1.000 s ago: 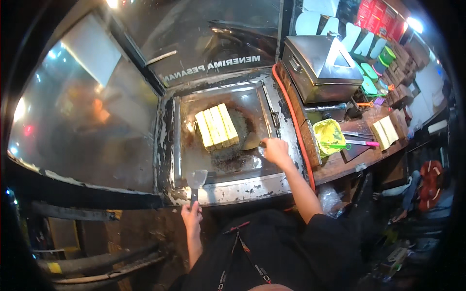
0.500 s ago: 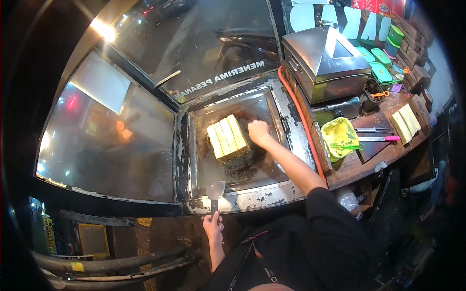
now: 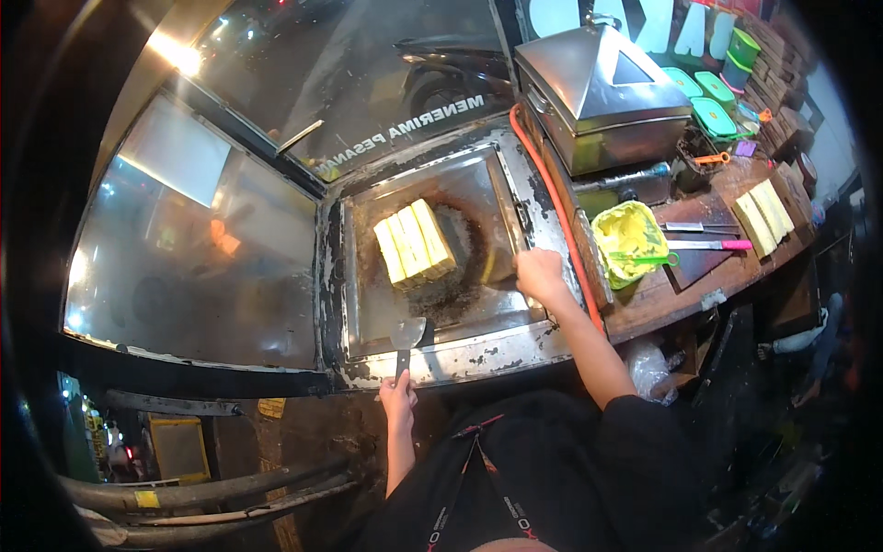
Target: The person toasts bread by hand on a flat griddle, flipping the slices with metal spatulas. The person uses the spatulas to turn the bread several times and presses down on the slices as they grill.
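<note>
Bread slices (image 3: 412, 241) with pale yellow tops sit in a row on the stained steel griddle (image 3: 377, 327). My left hand (image 3: 397, 397), below the griddle's front edge, is closed round the dark handle of a metal spatula (image 3: 408, 333), whose wide blade is over the griddle's front. My right hand (image 3: 540, 274) is closed near the griddle's right side, gripping what appears to be a second spatula, its blade (image 3: 498, 270) low over the griddle right of the bread; its handle is mostly hidden.
A steel box (image 3: 602, 115) stands back right, with green-lidded containers (image 3: 714, 117). On the wooden counter are a tub of yellow spread (image 3: 627, 237), a pink-handled knife (image 3: 704, 245) and pale bread slices (image 3: 764, 218). An orange hose (image 3: 550, 189) borders the griddle; glass panels (image 3: 198, 253) enclose the left.
My right hand reached inward beside the bread half a second ago and is now back toward the griddle's right front. The bread looks unchanged; the camera's view has shifted slightly.
</note>
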`<move>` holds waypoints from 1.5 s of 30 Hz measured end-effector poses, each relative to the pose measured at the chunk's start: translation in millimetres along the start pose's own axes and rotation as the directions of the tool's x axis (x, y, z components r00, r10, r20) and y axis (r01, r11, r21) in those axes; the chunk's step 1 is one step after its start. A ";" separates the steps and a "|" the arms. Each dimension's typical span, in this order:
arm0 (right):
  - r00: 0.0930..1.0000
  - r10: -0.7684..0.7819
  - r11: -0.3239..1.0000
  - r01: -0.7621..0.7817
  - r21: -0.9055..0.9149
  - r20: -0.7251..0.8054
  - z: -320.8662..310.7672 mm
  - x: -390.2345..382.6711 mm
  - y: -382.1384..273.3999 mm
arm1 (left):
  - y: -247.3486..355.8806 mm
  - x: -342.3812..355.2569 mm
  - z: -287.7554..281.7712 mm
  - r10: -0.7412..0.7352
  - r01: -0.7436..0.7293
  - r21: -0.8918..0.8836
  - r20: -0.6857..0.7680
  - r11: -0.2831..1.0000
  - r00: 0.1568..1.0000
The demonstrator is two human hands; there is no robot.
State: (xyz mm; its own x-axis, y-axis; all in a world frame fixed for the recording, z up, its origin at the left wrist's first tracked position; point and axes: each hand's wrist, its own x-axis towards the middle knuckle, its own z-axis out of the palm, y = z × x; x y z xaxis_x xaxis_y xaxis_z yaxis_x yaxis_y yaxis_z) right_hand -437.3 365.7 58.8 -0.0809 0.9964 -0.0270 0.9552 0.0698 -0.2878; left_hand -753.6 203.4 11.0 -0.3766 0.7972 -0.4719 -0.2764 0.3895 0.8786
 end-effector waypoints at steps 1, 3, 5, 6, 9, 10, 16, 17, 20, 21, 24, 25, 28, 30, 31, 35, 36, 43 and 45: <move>1.000 0.006 1.000 -0.006 0.025 -0.003 13.8 8.2 1.4 | -2.8 5.1 0.7 -0.009 0.008 0.019 0.031 1.000 0.999; 0.992 -0.005 0.984 0.027 0.177 -0.127 32.0 16.9 1.7 | -9.0 10.9 0.9 -0.015 0.012 0.049 0.058 0.999 0.998; 0.995 0.008 0.982 0.010 0.189 -0.096 27.1 14.9 -1.7 | -6.1 12.9 4.6 -0.042 0.041 0.049 0.022 0.998 0.999; 0.998 0.021 0.981 -0.009 0.192 -0.056 24.5 12.3 -2.6 | -5.8 11.2 5.6 -0.034 0.032 0.079 0.016 0.996 0.999; 0.995 0.090 0.979 -0.081 0.187 -0.039 10.2 -10.9 2.9 | -6.4 12.3 4.6 -0.066 0.063 0.078 0.040 0.995 0.997; 0.994 0.105 0.966 -0.094 0.243 -0.032 14.2 -18.7 7.1 | -9.3 13.5 3.5 -0.047 0.041 0.082 0.065 0.996 0.997; 0.985 0.149 0.935 -0.113 0.337 -0.082 47.5 -74.3 12.4 | -15.6 19.7 3.1 -0.025 0.003 0.382 0.053 0.924 0.998; 0.979 0.157 0.939 -0.107 0.327 -0.133 52.5 -81.8 8.7 | -20.9 23.5 -1.7 -0.027 0.008 0.376 0.045 0.927 0.999; 0.972 0.147 0.957 -0.093 0.274 -0.184 60.4 -102.5 4.2 | -22.3 22.1 0.6 0.333 -0.190 0.801 -0.013 0.568 0.943; 0.966 0.146 0.965 -0.091 0.248 -0.214 62.0 -108.8 3.9 | -20.9 22.3 4.0 0.328 -0.190 0.795 -0.012 0.576 0.945; 0.949 0.123 0.963 -0.043 0.266 -0.291 64.0 -129.9 -5.9 | -26.1 24.6 -6.6 0.501 -0.367 0.800 0.097 0.475 0.860; 0.939 0.107 0.958 -0.010 0.287 -0.326 64.0 -137.3 -9.0 | -28.3 23.3 -10.1 0.501 -0.362 0.791 0.083 0.492 0.862; 0.998 0.039 0.843 -0.011 0.537 -0.040 49.1 -168.7 -35.8 | -32.1 15.4 -20.0 0.607 -0.455 0.807 0.156 0.376 0.779; 0.980 -0.175 0.752 0.071 0.656 0.094 47.1 -194.5 -54.8 | -31.8 2.0 -28.2 0.565 -0.453 0.703 0.088 0.548 0.821; 0.910 -0.378 0.663 0.139 0.735 0.168 42.5 -206.4 -65.6 | -34.7 -4.9 -34.9 0.538 -0.444 0.640 0.055 0.627 0.841; 0.412 -0.779 0.498 -0.050 0.866 0.472 37.3 -252.9 -104.0 | -71.1 -25.8 -75.1 0.322 -0.281 0.513 0.008 0.811 0.947; 0.353 -0.793 0.525 -0.016 0.851 0.496 44.9 -261.3 -109.5 | -86.6 -31.3 -84.3 0.298 -0.260 0.459 -0.010 0.850 0.955; 0.072 -0.870 0.492 0.075 0.867 0.487 46.3 -290.5 -129.2 | -316.3 -66.5 -250.9 -0.221 0.025 0.981 0.018 0.193 0.975; 0.077 -0.830 0.558 0.112 0.822 0.552 59.0 -301.6 -128.4 | -337.6 -96.4 -269.4 -0.307 0.184 0.921 -0.075 0.343 0.949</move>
State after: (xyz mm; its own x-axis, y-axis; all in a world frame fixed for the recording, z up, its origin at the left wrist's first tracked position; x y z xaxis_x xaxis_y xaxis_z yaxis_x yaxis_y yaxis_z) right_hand -552.3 53.3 47.5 -0.9564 -0.0082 -0.2920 0.2893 0.1103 -0.9509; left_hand -862.2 -129.2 -260.0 -0.3388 0.6018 -0.7232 0.6500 0.7055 0.2826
